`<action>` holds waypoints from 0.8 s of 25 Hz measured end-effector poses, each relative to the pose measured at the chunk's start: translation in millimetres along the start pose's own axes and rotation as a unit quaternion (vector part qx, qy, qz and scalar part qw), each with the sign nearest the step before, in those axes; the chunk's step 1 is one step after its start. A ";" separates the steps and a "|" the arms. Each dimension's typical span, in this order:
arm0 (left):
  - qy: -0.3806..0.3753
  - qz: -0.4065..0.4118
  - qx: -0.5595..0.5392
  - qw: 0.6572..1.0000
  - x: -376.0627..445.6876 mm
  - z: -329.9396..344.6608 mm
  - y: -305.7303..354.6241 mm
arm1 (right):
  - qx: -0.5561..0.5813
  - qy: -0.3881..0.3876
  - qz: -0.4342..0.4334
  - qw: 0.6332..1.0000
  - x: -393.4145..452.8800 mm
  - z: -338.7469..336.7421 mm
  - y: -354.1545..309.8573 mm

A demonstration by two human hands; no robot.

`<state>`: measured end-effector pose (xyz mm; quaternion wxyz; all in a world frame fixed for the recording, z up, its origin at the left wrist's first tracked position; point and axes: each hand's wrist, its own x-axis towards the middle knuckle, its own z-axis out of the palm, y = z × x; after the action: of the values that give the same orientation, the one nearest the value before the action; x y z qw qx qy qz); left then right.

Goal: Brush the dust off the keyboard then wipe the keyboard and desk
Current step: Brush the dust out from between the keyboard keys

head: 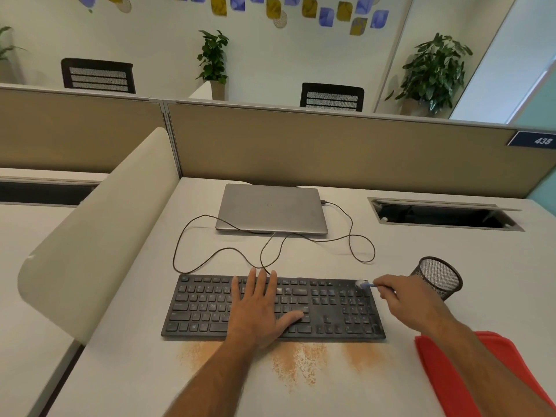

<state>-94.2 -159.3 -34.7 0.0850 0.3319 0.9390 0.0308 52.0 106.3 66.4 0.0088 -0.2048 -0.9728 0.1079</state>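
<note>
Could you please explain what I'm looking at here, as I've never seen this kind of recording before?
There is no machine: one wide-angle camera on a person's head looks down at their bare hands. The left hand presses flat on a black keyboard, steadying it. The fingers of the right hand pinch a small blue brush at the keyboard's far right corner. On the desk lie brownish dust, a closed laptop with a cable, a mesh pen cup and a red cloth.
</note>
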 end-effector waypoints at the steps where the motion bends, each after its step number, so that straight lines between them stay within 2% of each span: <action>1: 0.001 0.000 -0.001 1.000 -0.5 0.2 0.1 | -0.021 -0.010 -0.004 1.000 0.0 4.5 -0.6; 5: 0.004 -0.003 0.001 1.000 -0.4 0.4 -0.1 | -0.086 -0.074 -0.017 0.993 -0.2 -3.7 -1.0; 6: 0.002 -0.003 0.000 1.000 -0.2 0.4 -0.2 | -0.070 -0.072 -0.015 0.995 -0.8 -8.0 -0.1; 10: 0.003 -0.002 0.002 1.000 0.4 0.3 0.0 | 0.019 0.015 -0.001 1.000 -2.3 -6.9 3.0; 15: -0.004 -0.004 0.007 1.000 -0.1 -0.2 0.5 | -0.066 -0.071 0.003 0.995 -7.1 -6.8 6.6; 18: -0.003 -0.003 0.009 1.000 -0.7 0.2 -0.5 | -0.025 -0.035 0.018 0.999 -12.3 -7.0 12.4; 20: -0.003 -0.004 0.008 1.000 -0.1 0.6 0.0 | -0.032 -0.047 0.014 0.998 -20.3 -5.3 13.0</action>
<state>-94.0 -159.3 -35.3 0.0851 0.3288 0.9403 0.0215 76.1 111.0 69.4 -0.0448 -0.2137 -0.9721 0.0863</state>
